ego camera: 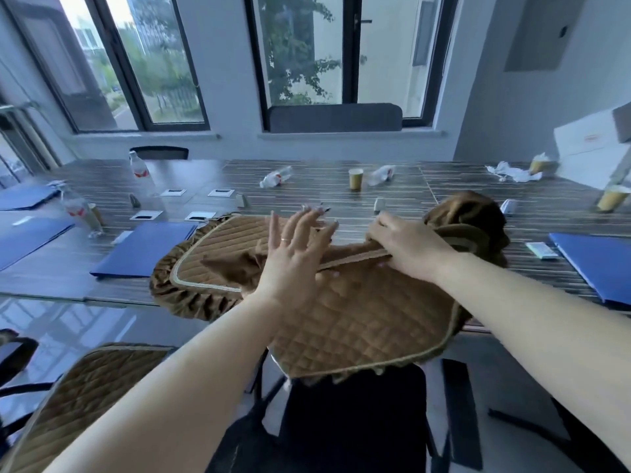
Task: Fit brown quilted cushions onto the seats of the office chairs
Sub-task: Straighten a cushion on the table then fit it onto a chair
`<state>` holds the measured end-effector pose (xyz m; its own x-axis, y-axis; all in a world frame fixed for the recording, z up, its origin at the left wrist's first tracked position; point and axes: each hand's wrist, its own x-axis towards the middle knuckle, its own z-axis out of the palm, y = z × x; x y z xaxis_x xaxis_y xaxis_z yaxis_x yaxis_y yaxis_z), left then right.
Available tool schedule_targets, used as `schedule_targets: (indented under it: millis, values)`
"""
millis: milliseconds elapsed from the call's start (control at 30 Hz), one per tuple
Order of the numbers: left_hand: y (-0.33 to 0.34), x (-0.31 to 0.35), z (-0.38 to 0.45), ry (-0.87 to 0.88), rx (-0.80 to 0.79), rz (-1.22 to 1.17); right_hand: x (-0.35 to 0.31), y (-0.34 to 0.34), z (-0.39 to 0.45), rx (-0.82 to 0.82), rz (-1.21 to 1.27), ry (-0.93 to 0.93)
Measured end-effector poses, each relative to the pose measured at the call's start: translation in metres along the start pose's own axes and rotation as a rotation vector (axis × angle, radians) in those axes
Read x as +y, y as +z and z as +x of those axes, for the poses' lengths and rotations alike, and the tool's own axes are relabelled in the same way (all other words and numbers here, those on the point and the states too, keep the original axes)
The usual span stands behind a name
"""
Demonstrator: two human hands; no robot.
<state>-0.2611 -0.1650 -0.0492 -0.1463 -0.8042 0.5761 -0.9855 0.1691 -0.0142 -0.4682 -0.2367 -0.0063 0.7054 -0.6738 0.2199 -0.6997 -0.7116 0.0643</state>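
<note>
Brown quilted cushions (358, 319) piled on near edge of the striped conference table (307, 186), top one hanging off the edge toward the camera, over a black office chair (351, 421) pushed up below it. Beige piping runs round the pads, ruffled skirt showing at left edge of the pile. More bunched brown fabric (467, 220) sits at the far right end of the pile.

Left hand (293, 254): open, fingers spread, palm toward the pile, ring on one finger. Blurred, so can't tell if it's touching the fabric or just above it; nothing gripped.

Right hand (406, 247): palm down on the upper cushion near its piped edge, fingers curled over the fabric. Looks like it's pinching the edge but fingertips are hidden, not sure.

Another cushion (78, 401) already sits on a chair seat at bottom left, next to the black chair.

On table, w/ no contact to the hands:
- blue folders, nearest one (146, 247) just left of the pile, another (594, 264) at right
- paper cup (355, 178) mid-table, well behind the pile
- water bottles, one lying down (276, 176), one upright (138, 170) at far left
- crumpled white paper (512, 172) far right

Windows behind the table, trees outside
</note>
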Motion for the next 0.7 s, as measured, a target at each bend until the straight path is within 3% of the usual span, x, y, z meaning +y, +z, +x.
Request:
schedule_targets:
  millis: [100,200,300,433,500,600,700]
  values:
    - [-0.008,0.008,-0.001,-0.149,-0.146,-0.140,-0.002,-0.010,0.005,0.071,-0.056,-0.097]
    - [-0.011,0.010,-0.001,-0.319,-0.033,-0.274,-0.002,-0.007,0.004,0.242,-0.017,-0.031]
    - [-0.017,0.002,-0.001,-0.400,0.030,-0.382,0.010,0.003,-0.005,0.305,0.057,0.266]
    - [-0.031,-0.014,-0.002,-0.481,0.062,-0.700,0.028,0.030,-0.028,0.259,0.291,0.731]
    - [-0.041,-0.019,-0.004,-0.552,0.114,-0.843,0.031,0.045,-0.044,0.248,0.485,0.996]
    - [-0.054,-0.025,-0.006,-0.713,0.173,-1.149,0.043,0.080,-0.064,0.212,0.969,1.380]
    - [-0.056,-0.034,-0.010,-0.814,0.209,-1.311,0.075,0.138,-0.075,0.215,1.177,1.448]
